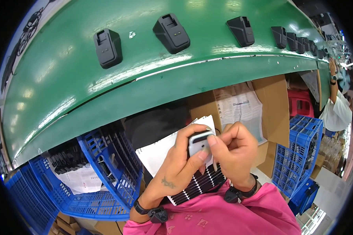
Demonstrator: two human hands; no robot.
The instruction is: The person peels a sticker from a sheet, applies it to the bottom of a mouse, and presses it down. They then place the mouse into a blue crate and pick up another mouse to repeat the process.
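left hand: 1 grey device | right hand: alongside | black docks: 7+

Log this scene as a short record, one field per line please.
Left hand: grips a small grey-and-black device
Right hand: thumb at the device's edge
Below hands: sheet with rows of black strips
Bench: green, bearing black docks
Beyond hands: open cardboard box, printed paper inside
Sides: blue crate left, second blue crate right

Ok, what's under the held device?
White paper and rows of black strips show below the device. Its far side and whatever lies directly beneath are covered by the left hand and right hand.
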